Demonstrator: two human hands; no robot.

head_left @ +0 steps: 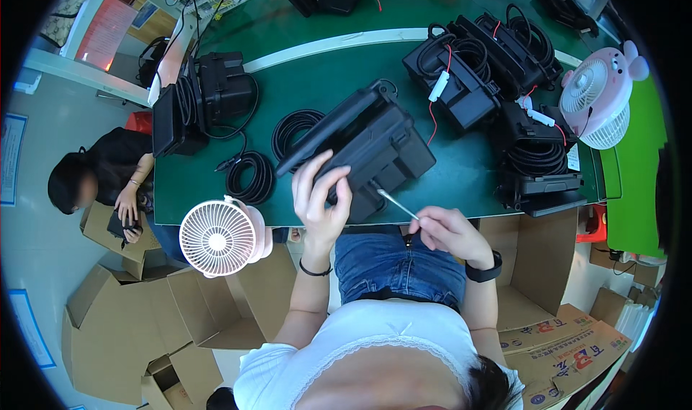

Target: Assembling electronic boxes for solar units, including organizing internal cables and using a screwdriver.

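Observation:
A black plastic box (378,147) with its lid raised sits tilted at the near edge of the green table (461,186). My left hand (322,204) grips its near left side, fingers bent against the casing. Between the fingertips of my right hand (448,233) is a thin metal rod-like tool (398,205). Its far tip reaches the near side of the box; whether it touches I cannot tell. The end inside my hand is hidden. Just behind the box lies a coiled black cable (294,127).
Several black boxes with cables (461,85) stand at the right and back. More black units (209,100) and a cable coil (251,178) are at left. A pink fan (218,238) is beside my left arm, another fan (595,93) far right. Cardboard boxes (130,331) flank me; a seated person (108,168) is left.

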